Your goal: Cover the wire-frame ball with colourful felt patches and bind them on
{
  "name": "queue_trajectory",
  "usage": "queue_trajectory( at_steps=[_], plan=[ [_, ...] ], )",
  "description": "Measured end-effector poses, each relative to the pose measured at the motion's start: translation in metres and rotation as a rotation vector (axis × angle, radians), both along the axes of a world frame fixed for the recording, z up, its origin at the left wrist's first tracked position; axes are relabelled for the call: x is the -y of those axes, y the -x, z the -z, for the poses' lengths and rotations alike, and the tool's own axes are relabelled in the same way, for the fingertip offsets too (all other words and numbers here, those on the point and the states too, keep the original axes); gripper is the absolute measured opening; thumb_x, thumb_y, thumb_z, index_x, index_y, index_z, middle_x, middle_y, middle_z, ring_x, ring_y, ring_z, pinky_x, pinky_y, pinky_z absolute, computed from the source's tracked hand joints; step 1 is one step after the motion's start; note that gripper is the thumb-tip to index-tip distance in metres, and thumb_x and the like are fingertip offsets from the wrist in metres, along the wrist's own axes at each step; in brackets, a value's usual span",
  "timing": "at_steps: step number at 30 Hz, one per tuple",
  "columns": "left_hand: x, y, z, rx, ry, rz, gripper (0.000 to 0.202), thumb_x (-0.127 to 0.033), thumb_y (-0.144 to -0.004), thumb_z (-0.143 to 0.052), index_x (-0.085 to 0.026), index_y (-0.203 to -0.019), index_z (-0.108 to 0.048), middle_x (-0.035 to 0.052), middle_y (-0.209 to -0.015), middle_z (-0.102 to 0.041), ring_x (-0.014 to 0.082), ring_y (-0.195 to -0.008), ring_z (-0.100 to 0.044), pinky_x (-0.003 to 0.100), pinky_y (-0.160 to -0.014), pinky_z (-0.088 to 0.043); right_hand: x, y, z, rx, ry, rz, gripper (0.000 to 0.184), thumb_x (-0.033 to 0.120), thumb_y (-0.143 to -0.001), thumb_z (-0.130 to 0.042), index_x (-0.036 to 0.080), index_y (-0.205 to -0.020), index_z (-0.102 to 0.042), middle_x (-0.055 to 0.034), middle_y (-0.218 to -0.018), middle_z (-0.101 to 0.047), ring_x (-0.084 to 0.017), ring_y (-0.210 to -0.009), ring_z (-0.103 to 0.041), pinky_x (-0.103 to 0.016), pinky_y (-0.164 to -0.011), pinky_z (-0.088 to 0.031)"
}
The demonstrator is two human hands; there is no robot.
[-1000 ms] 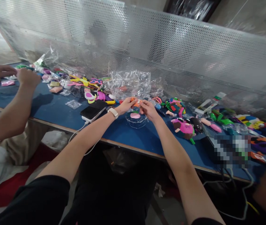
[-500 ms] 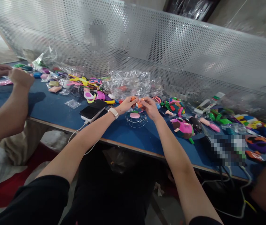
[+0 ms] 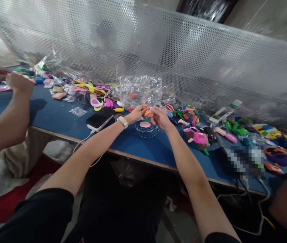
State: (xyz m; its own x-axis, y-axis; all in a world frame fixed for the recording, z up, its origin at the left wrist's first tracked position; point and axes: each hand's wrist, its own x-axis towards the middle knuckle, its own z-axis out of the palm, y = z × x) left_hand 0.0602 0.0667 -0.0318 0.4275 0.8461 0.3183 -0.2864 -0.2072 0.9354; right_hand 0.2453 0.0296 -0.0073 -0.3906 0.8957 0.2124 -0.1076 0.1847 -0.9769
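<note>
Both hands meet low over the blue-topped table (image 3: 57,116). The left hand (image 3: 136,114) and the right hand (image 3: 160,118) each pinch a small orange clay lump (image 3: 147,112) from opposite sides with closed fingertips, the other fingers curled. The lump sits between the two hands, just above the table.

Directly beneath them a pink oval clay piece (image 3: 145,124) lies in a clear round plastic dish (image 3: 147,132). Just beyond the hands a crumpled clear plastic bag (image 3: 139,89) heaps up before a perforated metal screen (image 3: 184,60). A black phone on a white power bank (image 3: 99,120) lies beside the left wrist. A pink and black clay figure (image 3: 196,138) lies right of the right hand.

Far to the left a co-worker's hand (image 3: 19,82) rests on the table. The fingertips cover most of the lump, so its shape cannot be made out.
</note>
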Motion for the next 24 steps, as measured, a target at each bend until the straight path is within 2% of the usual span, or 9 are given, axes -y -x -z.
queue_trajectory(
  at_steps=[2, 6, 9, 13, 16, 18, 20, 22, 24],
  plan=[
    [0.001, 0.0, 0.0, 0.017, -0.001, 0.029, 0.029, -0.029, -0.107, -0.076, -0.017, -0.084, -0.063, -0.0022, -0.072, -0.054, 0.0092, -0.06, -0.048, 0.025, -0.06, -0.04, 0.002, 0.002, -0.002, -0.007, 0.001, -0.015, 0.059, 0.072, -0.078, -0.095, 0.024, -0.093, -0.063, 0.0067, -0.071, -0.068, -0.006, -0.038, -0.048, -0.023, -0.036, -0.034],
    [-0.001, -0.004, 0.001, 0.069, 0.027, 0.054, 0.029, -0.03, -0.106, -0.078, -0.017, -0.085, -0.064, -0.0021, -0.072, -0.055, 0.0092, -0.06, -0.049, 0.024, -0.06, -0.04, 0.005, 0.002, -0.005, -0.03, -0.01, -0.024, 0.064, 0.075, -0.071, -0.099, 0.025, -0.094, -0.065, 0.0113, -0.059, -0.057, -0.004, -0.034, -0.034, -0.022, -0.036, -0.025],
    [-0.003, -0.008, 0.001, 0.111, 0.067, 0.029, 0.029, -0.028, -0.107, -0.078, -0.017, -0.085, -0.063, -0.0037, -0.069, -0.053, 0.0085, -0.059, -0.048, 0.024, -0.061, -0.04, 0.004, 0.003, -0.004, -0.085, -0.04, 0.003, 0.067, 0.079, -0.072, -0.096, 0.027, -0.099, -0.065, 0.0124, -0.059, -0.055, -0.004, -0.036, -0.029, -0.023, -0.038, -0.027],
    [-0.001, -0.011, -0.002, 0.143, 0.105, 0.027, 0.027, -0.026, -0.107, -0.078, -0.016, -0.087, -0.064, -0.0033, -0.069, -0.055, 0.0079, -0.06, -0.048, 0.023, -0.062, -0.041, -0.002, 0.008, 0.002, -0.093, -0.075, 0.059, 0.066, 0.085, -0.075, -0.091, 0.029, -0.096, -0.062, 0.0116, -0.057, -0.051, -0.006, -0.039, -0.033, -0.025, -0.041, -0.033],
    [0.001, -0.01, -0.007, 0.228, 0.226, 0.02, 0.025, -0.026, -0.108, -0.077, -0.017, -0.088, -0.065, -0.0032, -0.069, -0.056, 0.0078, -0.059, -0.047, 0.024, -0.059, -0.04, -0.007, 0.012, 0.005, -0.048, -0.111, 0.137, 0.067, 0.087, -0.076, -0.088, 0.03, -0.099, -0.063, 0.0105, -0.057, -0.052, -0.008, -0.04, -0.04, -0.025, -0.042, -0.034],
    [0.001, -0.008, -0.01, 0.282, 0.286, 0.006, 0.03, -0.034, -0.111, -0.072, -0.018, -0.088, -0.063, -0.0026, -0.071, -0.057, 0.0085, -0.058, -0.049, 0.024, -0.058, -0.041, -0.009, 0.013, 0.006, -0.035, -0.181, 0.261, 0.066, 0.084, -0.077, -0.09, 0.03, -0.106, -0.065, 0.0073, -0.07, -0.066, -0.007, -0.041, -0.044, -0.026, -0.041, -0.033],
    [0.001, -0.005, -0.014, 0.322, 0.314, -0.001, 0.037, -0.046, -0.115, -0.064, -0.019, -0.089, -0.064, 0.0002, -0.077, -0.063, 0.0106, -0.063, -0.056, 0.026, -0.062, -0.048, -0.008, 0.012, 0.005, 0.003, -0.276, 0.396, 0.061, 0.08, -0.084, -0.088, 0.032, -0.115, -0.066, 0.0024, -0.093, -0.079, -0.007, -0.044, -0.05, -0.027, -0.042, -0.036],
    [0.002, -0.002, -0.017, 0.394, 0.37, -0.016, 0.042, -0.052, -0.116, -0.059, -0.018, -0.092, -0.066, 0.0042, -0.085, -0.07, 0.0135, -0.073, -0.066, 0.029, -0.074, -0.057, -0.005, 0.008, 0.004, 0.112, -0.374, 0.466, 0.054, 0.076, -0.091, -0.083, 0.034, -0.122, -0.068, -0.0027, -0.115, -0.084, -0.01, -0.048, -0.054, -0.029, -0.046, -0.043],
    [0.003, -0.002, -0.019, 0.468, 0.439, -0.038, 0.04, -0.05, -0.117, -0.057, -0.017, -0.096, -0.07, 0.0072, -0.091, -0.076, 0.0159, -0.083, -0.072, 0.032, -0.086, -0.06, -0.002, 0.004, 0.002, 0.27, -0.471, 0.465, 0.053, 0.071, -0.094, -0.083, 0.033, -0.128, -0.07, -0.0067, -0.125, -0.085, -0.014, -0.053, -0.057, -0.033, -0.052, -0.051]
  ],
)
